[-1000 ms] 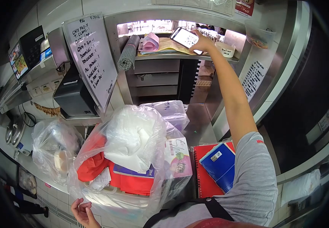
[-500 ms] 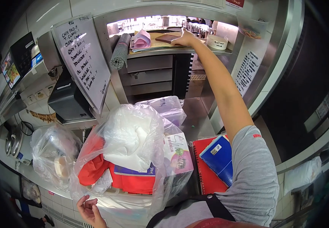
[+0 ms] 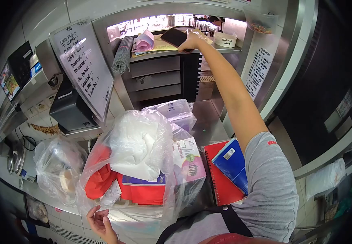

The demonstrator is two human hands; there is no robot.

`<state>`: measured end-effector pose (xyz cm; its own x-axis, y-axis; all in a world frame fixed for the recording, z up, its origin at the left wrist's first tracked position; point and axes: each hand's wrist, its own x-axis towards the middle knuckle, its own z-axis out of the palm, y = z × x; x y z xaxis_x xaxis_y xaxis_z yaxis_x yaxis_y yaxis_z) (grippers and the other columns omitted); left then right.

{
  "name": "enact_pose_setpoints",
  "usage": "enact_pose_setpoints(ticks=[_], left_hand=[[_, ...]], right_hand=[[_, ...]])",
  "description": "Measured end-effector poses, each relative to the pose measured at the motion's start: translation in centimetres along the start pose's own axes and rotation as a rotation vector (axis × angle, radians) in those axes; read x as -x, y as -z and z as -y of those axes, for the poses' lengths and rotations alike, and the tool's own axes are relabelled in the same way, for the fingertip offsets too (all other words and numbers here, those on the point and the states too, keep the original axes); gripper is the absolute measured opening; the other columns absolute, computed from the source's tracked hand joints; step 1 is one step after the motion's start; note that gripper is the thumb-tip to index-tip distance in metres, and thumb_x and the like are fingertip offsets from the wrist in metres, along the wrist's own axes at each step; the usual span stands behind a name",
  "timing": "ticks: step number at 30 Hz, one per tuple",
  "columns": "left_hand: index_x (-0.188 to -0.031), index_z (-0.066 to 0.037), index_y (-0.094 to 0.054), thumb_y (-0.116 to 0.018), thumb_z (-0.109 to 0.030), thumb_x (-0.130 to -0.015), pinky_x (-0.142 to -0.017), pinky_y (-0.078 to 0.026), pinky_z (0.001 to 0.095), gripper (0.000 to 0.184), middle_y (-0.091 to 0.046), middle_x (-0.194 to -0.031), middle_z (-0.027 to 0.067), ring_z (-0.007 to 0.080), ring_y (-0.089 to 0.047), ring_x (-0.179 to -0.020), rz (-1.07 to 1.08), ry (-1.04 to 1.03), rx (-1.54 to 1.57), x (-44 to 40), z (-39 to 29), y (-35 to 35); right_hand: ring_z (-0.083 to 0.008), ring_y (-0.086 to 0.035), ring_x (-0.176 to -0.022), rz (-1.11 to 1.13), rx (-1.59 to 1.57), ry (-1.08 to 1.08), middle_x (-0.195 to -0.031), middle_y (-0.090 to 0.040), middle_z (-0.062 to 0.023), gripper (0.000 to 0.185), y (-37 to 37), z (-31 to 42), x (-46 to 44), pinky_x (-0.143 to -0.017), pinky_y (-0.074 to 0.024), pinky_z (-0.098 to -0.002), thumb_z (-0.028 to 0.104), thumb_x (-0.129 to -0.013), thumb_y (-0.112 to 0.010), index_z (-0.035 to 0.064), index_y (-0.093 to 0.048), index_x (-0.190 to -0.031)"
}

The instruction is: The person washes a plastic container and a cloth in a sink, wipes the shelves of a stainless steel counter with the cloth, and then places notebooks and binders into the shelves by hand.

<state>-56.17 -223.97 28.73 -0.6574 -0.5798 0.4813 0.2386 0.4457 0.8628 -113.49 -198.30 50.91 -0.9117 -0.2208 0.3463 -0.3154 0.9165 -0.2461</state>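
My right hand is stretched out over the pass-through shelf, its fingers closed on a phone whose dark side faces me. Under the phone lie yellowish papers, with pink rolled paper and a rolled grey mat to their left. Low in the view, my left hand holds nothing, fingers loosely curled and apart. It is beside the front edge of a clear plastic bag containing white plastic and red cloth.
A handwritten whiteboard leans at the left above a black machine. A pink-and-white box stands by the bag. Blue and red notebooks lie near my right arm. A labelled white tub is on the shelf.
The phone's lit screen faced me at first; now its dark side shows. My right hand has moved left along the shelf with it. The camera view has shifted slightly.
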Motion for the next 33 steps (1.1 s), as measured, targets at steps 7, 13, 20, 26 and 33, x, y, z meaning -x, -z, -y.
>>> enact_pose_setpoints(ticks=[7, 13, 20, 26, 33], left_hand=[[-0.112, 0.003, -0.042, -0.062, -0.024, -0.076, -0.077, -0.044, 0.0311, 0.049, -0.050, -0.102, 0.0148, 0.0206, -0.057, -0.081, -0.090, 0.088, 0.076, 1.1, -0.4, -0.4], [-0.113, 0.003, -0.041, -0.056, -0.015, -0.078, -0.081, -0.044, 0.0337, 0.042, -0.048, -0.108, 0.0159, 0.0240, -0.056, -0.091, 0.246, -0.011, 0.495, 1.0, -3.2, -10.1], [-0.113, -0.001, -0.045, -0.059, -0.015, -0.081, -0.068, -0.046, 0.0243, 0.037, -0.052, -0.104, 0.0092, 0.0137, -0.054, -0.087, 0.612, 0.231, 0.604, -0.9, -5.6, -25.5], [-0.123, -0.004, -0.040, -0.054, -0.025, -0.086, -0.072, -0.047, 0.0291, 0.045, -0.048, -0.112, 0.0116, 0.0190, -0.054, -0.095, 0.481, 0.465, 0.453, -1.9, -2.4, -31.1], [-0.127, -0.003, -0.036, -0.052, -0.011, -0.086, -0.076, -0.045, 0.0267, 0.045, -0.049, -0.117, 0.0102, 0.0148, -0.054, -0.093, 0.693, 0.242, 0.594, 0.3, -3.3, -24.7]], right_hand=[[-0.0345, -0.058, -0.090, -0.224, 0.027, 0.356, -0.098, -0.059, -0.0209, 0.089, 0.7, -0.3, 4.5, -0.078, -0.0460, -0.0380, 0.032, -0.046, -0.073, 0.0073, -0.031, -0.120], [-0.0320, -0.055, -0.095, -0.152, -0.289, 0.387, -0.109, -0.053, -0.0176, 0.089, -1.4, -3.5, 13.9, -0.079, -0.0444, -0.0368, 0.033, -0.044, -0.074, 0.0120, -0.035, -0.120], [-0.0296, -0.054, -0.101, 0.018, -0.466, 0.360, -0.111, -0.054, -0.0116, 0.086, -6.5, -6.0, 25.1, -0.084, -0.0425, -0.0345, 0.027, -0.044, -0.077, 0.0162, -0.038, -0.120], [-0.0327, -0.055, -0.098, 0.101, -0.546, 0.356, -0.109, -0.053, -0.0162, 0.085, -9.2, -5.6, 30.1, -0.082, -0.0428, -0.0366, 0.027, -0.048, -0.075, 0.0135, -0.034, -0.121], [-0.0348, -0.057, -0.088, -0.226, -0.486, 0.424, -0.103, -0.052, -0.0190, 0.084, -5.2, -4.2, 23.6, -0.075, -0.0470, -0.0394, 0.033, -0.046, -0.073, 0.0134, -0.035, -0.119]])
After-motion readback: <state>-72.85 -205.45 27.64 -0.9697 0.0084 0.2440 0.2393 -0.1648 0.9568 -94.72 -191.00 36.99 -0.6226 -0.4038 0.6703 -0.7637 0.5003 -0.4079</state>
